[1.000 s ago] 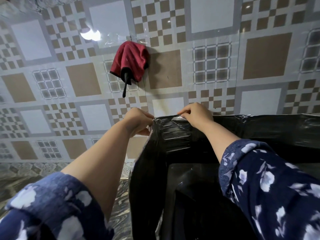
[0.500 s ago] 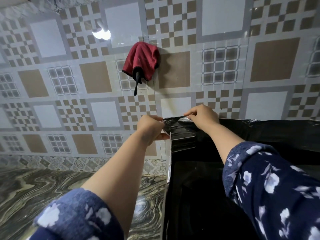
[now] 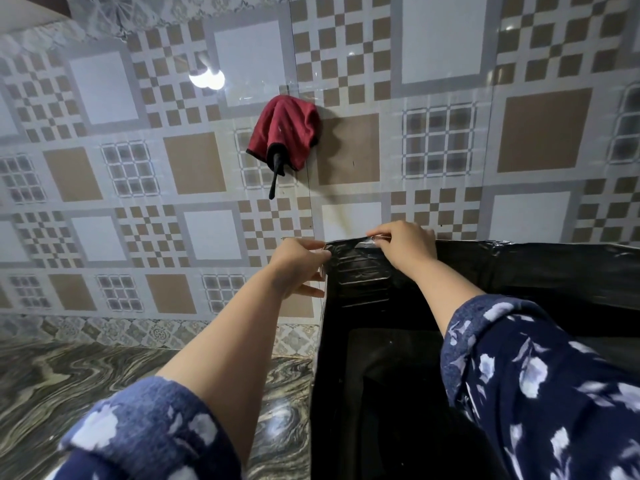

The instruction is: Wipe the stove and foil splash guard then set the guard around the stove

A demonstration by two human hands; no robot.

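The foil splash guard point(image 3: 540, 268) stands upright on the counter against the tiled wall; its inner faces look dark and glossy. Its back panel runs off to the right and a side panel point(image 3: 332, 375) comes toward me. My left hand point(image 3: 298, 268) pinches the top corner where the two panels meet. My right hand point(image 3: 403, 245) grips the top edge of the back panel just right of that corner. Inside the guard lies the dark stove point(image 3: 398, 375), mostly hidden by my right sleeve.
A red cloth point(image 3: 285, 133) with a black loop hangs on the patterned tile wall above the guard. A swirled marble counter point(image 3: 104, 386) stretches to the left of the guard. The wall stands right behind the back panel.
My view has swung left and tilted down, showing more counter. Both hands keep the same grip on the guard's top corner, and its side panel now stands straighter.
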